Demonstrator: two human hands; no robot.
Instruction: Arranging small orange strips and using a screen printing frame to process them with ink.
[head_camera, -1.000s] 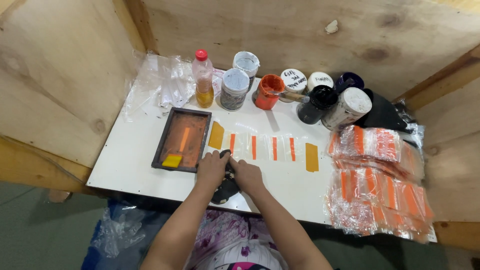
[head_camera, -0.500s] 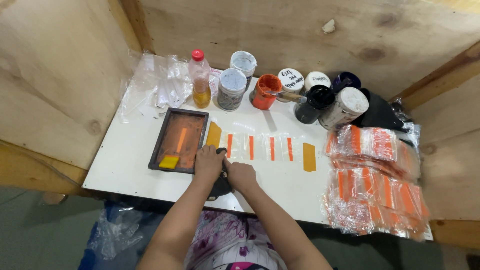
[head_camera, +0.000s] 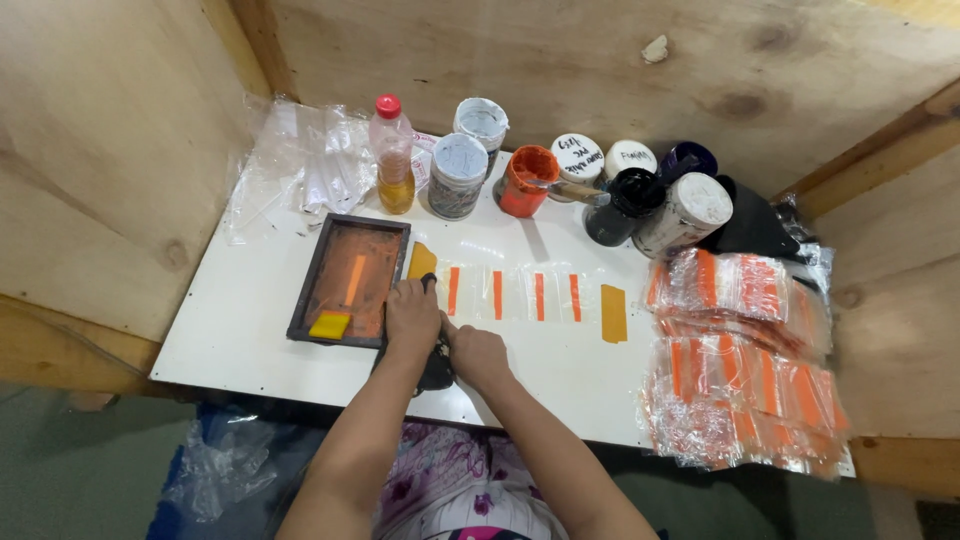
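Both hands, left hand (head_camera: 412, 318) and right hand (head_camera: 478, 354), press fingers-together on a white table (head_camera: 230, 330) boxed by plywood walls (head_camera: 90, 150).

a plastic bottle of amber liquid (head_camera: 393, 155) is stood at the back of the white table (head_camera: 240, 330), beside a row of paint jars (head_camera: 580, 180). stacks of orange-striped clear bags (head_camera: 745, 360) are piled at the right edge; crumpled clear plastic (head_camera: 300, 165) is left at the back left.

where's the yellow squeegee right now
In the head view the yellow squeegee lies in the near left corner of the dark screen frame, on the white table's left side, just left of the left hand.
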